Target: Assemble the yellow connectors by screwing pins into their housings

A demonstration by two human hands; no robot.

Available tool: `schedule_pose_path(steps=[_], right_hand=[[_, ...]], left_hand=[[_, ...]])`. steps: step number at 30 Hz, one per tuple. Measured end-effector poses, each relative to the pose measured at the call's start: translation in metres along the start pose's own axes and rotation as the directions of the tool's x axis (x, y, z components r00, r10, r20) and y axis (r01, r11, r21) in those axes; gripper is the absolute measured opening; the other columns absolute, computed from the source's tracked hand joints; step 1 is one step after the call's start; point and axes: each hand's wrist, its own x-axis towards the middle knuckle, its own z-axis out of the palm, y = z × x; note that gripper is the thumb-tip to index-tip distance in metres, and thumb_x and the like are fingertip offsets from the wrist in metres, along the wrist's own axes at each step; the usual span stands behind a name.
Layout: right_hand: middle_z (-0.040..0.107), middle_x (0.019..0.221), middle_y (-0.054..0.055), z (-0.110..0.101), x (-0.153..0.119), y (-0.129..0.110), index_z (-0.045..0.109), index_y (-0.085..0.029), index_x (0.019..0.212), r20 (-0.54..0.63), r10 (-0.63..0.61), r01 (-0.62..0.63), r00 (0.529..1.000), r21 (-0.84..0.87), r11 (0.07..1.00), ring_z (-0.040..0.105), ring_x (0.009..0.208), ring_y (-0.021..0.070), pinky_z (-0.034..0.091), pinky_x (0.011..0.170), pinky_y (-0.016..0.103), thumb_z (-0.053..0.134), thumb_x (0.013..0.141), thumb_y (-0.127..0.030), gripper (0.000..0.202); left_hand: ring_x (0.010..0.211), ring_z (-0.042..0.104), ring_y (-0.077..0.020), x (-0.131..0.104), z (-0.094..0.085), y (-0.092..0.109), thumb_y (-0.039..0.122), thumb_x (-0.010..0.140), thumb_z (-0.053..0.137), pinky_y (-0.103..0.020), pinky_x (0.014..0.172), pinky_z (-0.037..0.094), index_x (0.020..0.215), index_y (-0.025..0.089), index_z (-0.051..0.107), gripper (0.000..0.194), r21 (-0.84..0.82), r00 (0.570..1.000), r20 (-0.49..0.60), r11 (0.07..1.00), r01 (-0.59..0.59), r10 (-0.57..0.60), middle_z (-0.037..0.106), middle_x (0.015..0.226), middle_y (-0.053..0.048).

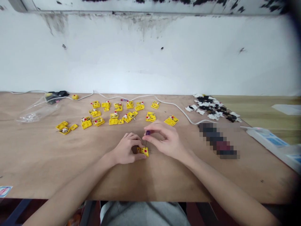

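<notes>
Near the front middle of the table, my left hand (129,148) grips a small yellow plastic case (145,152) with a red button, its thumb and fingers on either side. Thin wires or pins stick out of the case's right side. Just above it, my right hand (166,139) pinches the dark purple handle of a small screwdriver (148,132) between thumb and fingertips. The screwdriver's thin shaft points down toward the case; whether its tip touches is too small to tell. Beyond my hands lie several opened yellow cases (113,121) with white and red parts inside.
A clear plastic bag (35,113) lies at the left, near dark items. Black and white pieces (209,106) are heaped at the back right. A white cable (174,104) runs along the back to a power strip (272,138). A blurred dark object (217,141) lies right of my hands.
</notes>
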Motion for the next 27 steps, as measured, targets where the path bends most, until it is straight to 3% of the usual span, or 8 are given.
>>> schedule_pose_path(steps=[2,5,9,13,18,22,27], right_hand=[[0.070,0.095,0.005,-0.002,-0.002,0.001,0.070,-0.022,0.109,-0.007,-0.046,0.046,0.999,-0.047,0.998,0.068,0.084,0.0169,0.059,0.079,0.033,0.072,0.087,-0.017,0.022],[0.072,0.105,0.008,-0.007,-0.008,0.002,0.066,-0.023,0.121,0.045,-0.001,0.001,0.999,-0.001,1.000,0.070,0.092,0.0180,0.059,0.084,0.035,0.062,0.093,-0.013,0.030],[0.072,0.094,0.005,-0.009,-0.012,0.002,0.070,-0.024,0.112,-0.020,-0.022,0.021,1.000,-0.059,0.998,0.069,0.082,0.0170,0.059,0.077,0.032,0.071,0.088,-0.014,0.026],[0.072,0.107,0.008,-0.008,-0.010,-0.001,0.062,-0.023,0.130,0.094,-0.022,0.026,0.995,-0.039,0.999,0.069,0.096,0.0184,0.058,0.086,0.035,0.060,0.094,-0.011,0.038],[0.072,0.091,0.005,-0.012,-0.006,-0.009,0.071,-0.021,0.108,0.083,-0.026,0.034,0.996,-0.094,0.995,0.068,0.080,0.0160,0.057,0.074,0.029,0.068,0.090,-0.015,0.019],[0.072,0.107,0.008,-0.015,-0.004,-0.017,0.063,-0.022,0.127,0.225,0.025,-0.010,0.974,-0.069,0.998,0.070,0.094,0.0172,0.058,0.083,0.031,0.057,0.097,-0.014,0.032],[0.071,0.088,0.005,-0.014,-0.002,-0.018,0.069,-0.020,0.098,0.173,0.092,-0.054,0.981,-0.215,0.975,0.067,0.077,0.0165,0.056,0.073,0.029,0.063,0.095,-0.024,0.008]], left_hand=[[0.101,0.057,-0.0215,0.000,0.000,0.000,0.046,0.074,0.081,-0.036,0.089,0.038,0.090,0.023,0.069,0.030,0.003,1.000,0.003,1.000,0.000,0.000,0.068,0.106,-0.002],[0.101,0.057,-0.0215,0.000,0.000,0.000,0.047,0.075,0.080,-0.036,0.088,0.037,0.091,0.024,0.070,0.030,0.008,1.000,0.012,1.000,-0.009,0.009,0.068,0.104,-0.001],[0.101,0.057,-0.0215,-0.001,0.000,-0.002,0.049,0.076,0.079,-0.036,0.089,0.037,0.091,0.024,0.070,0.031,0.006,1.000,0.010,1.000,-0.004,0.004,0.068,0.104,-0.002],[0.101,0.057,-0.0209,0.000,0.001,-0.002,0.048,0.075,0.080,-0.036,0.090,0.037,0.092,0.024,0.070,0.031,-0.001,1.000,0.001,1.000,-0.002,0.002,0.068,0.104,-0.001],[0.102,0.057,-0.0209,0.000,0.001,-0.001,0.049,0.075,0.080,-0.036,0.091,0.037,0.093,0.024,0.071,0.031,0.007,1.000,0.009,1.000,0.002,-0.002,0.068,0.106,-0.001],[0.103,0.057,-0.0221,-0.001,0.000,0.000,0.049,0.075,0.080,-0.037,0.090,0.038,0.091,0.024,0.070,0.032,0.016,1.000,0.016,1.000,0.012,-0.012,0.068,0.108,-0.002],[0.103,0.057,-0.0226,0.000,-0.001,0.000,0.049,0.075,0.080,-0.037,0.092,0.038,0.093,0.025,0.070,0.032,0.010,1.000,0.022,1.000,0.014,-0.014,0.068,0.108,-0.002]])
